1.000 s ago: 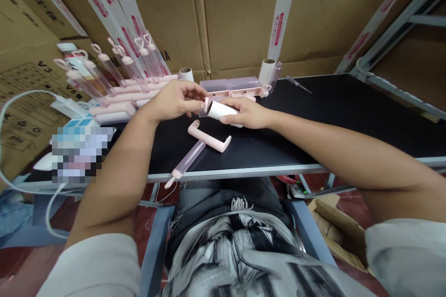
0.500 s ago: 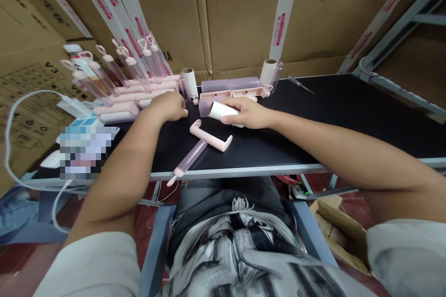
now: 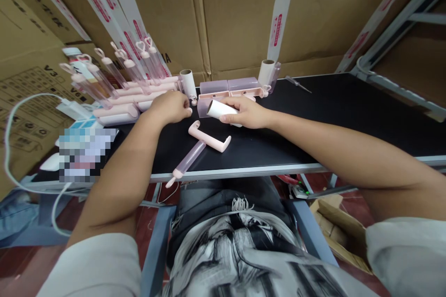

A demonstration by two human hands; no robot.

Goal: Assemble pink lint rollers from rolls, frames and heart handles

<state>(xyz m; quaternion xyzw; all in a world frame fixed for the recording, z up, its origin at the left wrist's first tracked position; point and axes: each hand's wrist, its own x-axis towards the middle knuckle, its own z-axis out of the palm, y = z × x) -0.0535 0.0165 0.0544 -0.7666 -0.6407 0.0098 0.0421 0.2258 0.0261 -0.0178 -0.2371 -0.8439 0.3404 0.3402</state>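
My right hand (image 3: 245, 112) is wrapped round a white lint-roller refill (image 3: 222, 110), its hollow end facing left. My left hand (image 3: 173, 106) is closed with curled fingers near a standing white roll (image 3: 188, 83); whatever it holds, if anything, is hidden. Below and between the hands lies a pink roller frame (image 3: 211, 138), joined to a clear purplish handle (image 3: 189, 161) with a pink loop end past the table edge. Just behind my right hand are purple translucent covers (image 3: 244, 84) and pink frame pieces (image 3: 244, 93). Another white roll (image 3: 266, 73) stands behind them.
Several assembled lint rollers (image 3: 116, 113) with upright handles stand at the left. A bottle (image 3: 75, 58), a white cable (image 3: 16, 102) and a blurred flat item (image 3: 87, 153) are there too. A screwdriver (image 3: 298, 83) lies at the back of the black table (image 3: 337, 120), against cardboard.
My left hand has shifted very slightly right and its fingers stay curled. My right hand keeps its hold on the refill. The whole view has moved a little.
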